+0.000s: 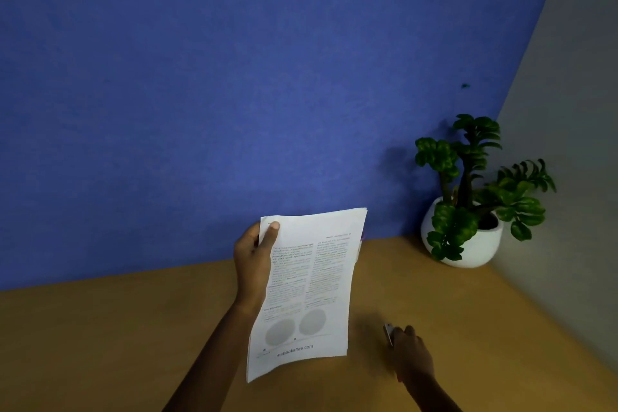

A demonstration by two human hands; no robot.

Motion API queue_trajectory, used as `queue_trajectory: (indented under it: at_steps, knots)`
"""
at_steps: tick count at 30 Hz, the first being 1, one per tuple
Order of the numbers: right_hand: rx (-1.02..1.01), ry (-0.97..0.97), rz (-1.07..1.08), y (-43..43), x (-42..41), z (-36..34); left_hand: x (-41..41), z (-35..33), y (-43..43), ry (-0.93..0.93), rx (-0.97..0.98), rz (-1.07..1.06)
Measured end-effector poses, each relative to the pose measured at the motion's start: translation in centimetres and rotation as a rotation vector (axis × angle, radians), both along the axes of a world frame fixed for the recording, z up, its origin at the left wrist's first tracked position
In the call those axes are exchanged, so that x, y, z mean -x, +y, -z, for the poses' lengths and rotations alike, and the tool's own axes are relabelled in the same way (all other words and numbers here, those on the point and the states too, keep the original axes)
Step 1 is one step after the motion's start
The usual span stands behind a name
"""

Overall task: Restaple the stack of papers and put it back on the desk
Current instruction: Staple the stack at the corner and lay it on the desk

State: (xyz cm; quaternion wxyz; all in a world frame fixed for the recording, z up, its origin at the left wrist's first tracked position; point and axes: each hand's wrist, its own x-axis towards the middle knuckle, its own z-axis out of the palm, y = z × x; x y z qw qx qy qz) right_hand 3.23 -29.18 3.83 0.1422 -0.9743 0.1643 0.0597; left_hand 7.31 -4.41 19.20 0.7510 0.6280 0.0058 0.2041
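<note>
Papers [306,291]: the stack is held upright, clear of the desk [133,344], printed face toward the holder. Left hand [254,264] grips its upper left edge, thumb pinched across the front corner, fingers behind; likely so the top corner is presented for stapling. Right hand [413,359] lies low on the desk to the right, fingers curled round a small metal object [389,333], probably the stapler; blurred, not confirmed. Farther back, in the corner, a white pot [468,244] contains a green plant [475,177]. Blue partition [234,77] stands behind.
</note>
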Motion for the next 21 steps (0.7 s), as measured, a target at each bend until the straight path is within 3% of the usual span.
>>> queue_trajectory:
  at_steps: [21]
  knots:
    - [0.065, -0.037, -0.002, 0.3, -1.5, 2.0, -0.6, 0.5, -0.3, -0.013, -0.023, 0.017]
